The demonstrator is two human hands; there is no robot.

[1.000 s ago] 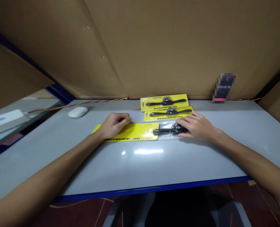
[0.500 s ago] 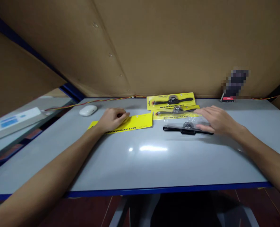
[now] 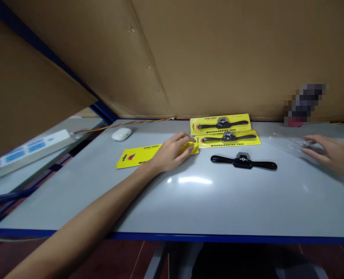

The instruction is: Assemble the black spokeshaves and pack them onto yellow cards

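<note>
A black spokeshave lies unwrapped on the table, its two handles stretching left and right. My left hand is over the right part of a yellow backing card, fingers extended and thumb apart. At the right, my right hand grips a clear plastic blister cover between thumb and fingers; it is slightly blurred. Behind the loose tool, two more spokeshaves sit in their yellow packs, a rear pack against the wall and a front pack just before it.
To the left stands a white earbud case near a red and yellow cable. A power strip rests on the side shelf. A pixelated phone leans at the back right. The table's blue edge runs along the front.
My right hand has moved right, taking the clear cover off the black spokeshave, which stays on the table. My left hand has shifted right along the yellow card, its fingers now stretched out.
</note>
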